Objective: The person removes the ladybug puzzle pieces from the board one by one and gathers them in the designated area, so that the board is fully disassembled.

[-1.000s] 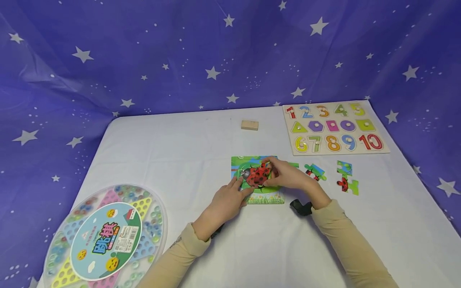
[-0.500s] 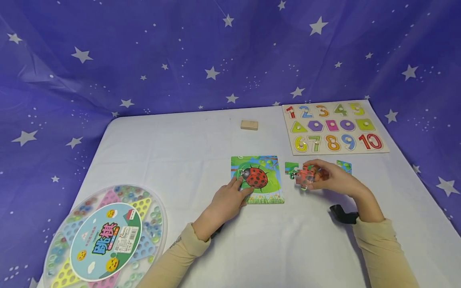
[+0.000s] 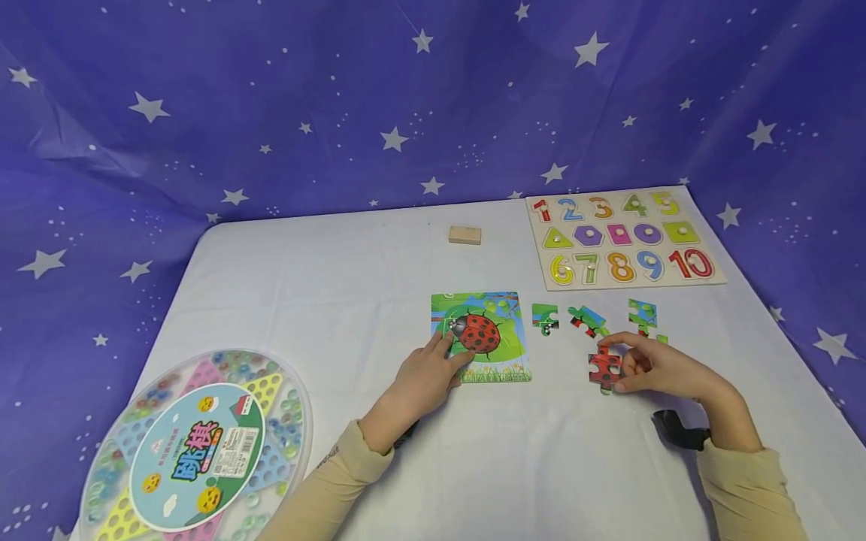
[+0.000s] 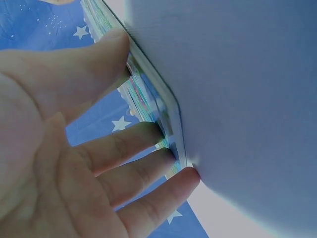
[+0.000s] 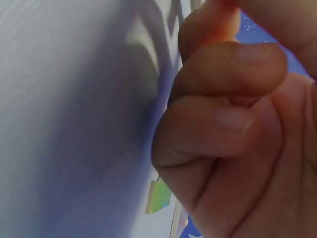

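Observation:
A square ladybug puzzle board lies flat in the middle of the white table. My left hand rests at its left side, fingers extended; in the left wrist view its thumb and fingertips touch the board's edge. To the right, my right hand pinches a red spotted jigsaw piece between thumb and index finger, low over the cloth. The right wrist view shows the other fingers curled inward, with the held piece out of sight. Beyond that hand lie loose pieces, one green and black, another green and red.
Another loose piece lies farther right, with one beside it partly hidden by the right hand. A wooden number board lies at the back right, a small wooden block at the back middle. A round Chinese checkers box occupies the front left.
My right hand has moved from the ladybug board rightward and toward the front, carrying the red spotted jigsaw piece away. The left hand has stayed at the board's side.

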Demonstrator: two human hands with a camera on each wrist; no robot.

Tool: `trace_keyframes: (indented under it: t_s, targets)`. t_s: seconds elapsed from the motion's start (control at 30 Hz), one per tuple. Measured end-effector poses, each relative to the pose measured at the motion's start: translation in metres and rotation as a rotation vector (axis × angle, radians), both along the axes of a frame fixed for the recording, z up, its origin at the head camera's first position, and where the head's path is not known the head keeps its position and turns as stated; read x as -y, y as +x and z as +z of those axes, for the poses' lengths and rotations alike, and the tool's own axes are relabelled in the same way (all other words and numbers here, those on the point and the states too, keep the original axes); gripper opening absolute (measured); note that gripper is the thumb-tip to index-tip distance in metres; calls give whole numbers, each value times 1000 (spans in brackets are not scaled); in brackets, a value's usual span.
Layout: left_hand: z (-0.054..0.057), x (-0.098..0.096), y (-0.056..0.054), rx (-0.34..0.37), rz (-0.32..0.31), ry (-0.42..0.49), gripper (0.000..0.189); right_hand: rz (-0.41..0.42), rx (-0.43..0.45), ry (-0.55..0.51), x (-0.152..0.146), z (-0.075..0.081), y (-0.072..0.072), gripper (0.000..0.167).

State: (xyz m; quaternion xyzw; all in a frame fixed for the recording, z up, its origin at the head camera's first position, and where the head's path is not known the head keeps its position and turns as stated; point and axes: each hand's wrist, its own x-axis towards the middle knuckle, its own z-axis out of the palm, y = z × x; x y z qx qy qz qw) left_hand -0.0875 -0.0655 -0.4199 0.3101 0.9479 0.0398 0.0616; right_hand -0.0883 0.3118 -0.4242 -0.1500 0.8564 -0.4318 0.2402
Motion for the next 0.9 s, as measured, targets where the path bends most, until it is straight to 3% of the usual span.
trace_keyframes:
  t_s: [0.27,0.4,0.53,0.7,0.9]
  targets:
    - [-2,7,2,-17,-42,31,46,-16,14,27,2,2,-4,61]
    - [-3,10,3,-34,-44,31,49,-15,-30,21,15,11,-14,54]
    - [-4,10,7,-73,-27,-10,48,16,-99,12,52,18,-31,51]
    - [-2,8,18,-90,-31,-61,47,152,-170,17,115,19,-47,54]
    - [2,7,27,-102,-64,-109,51,280,-229,62,172,6,-62,67]
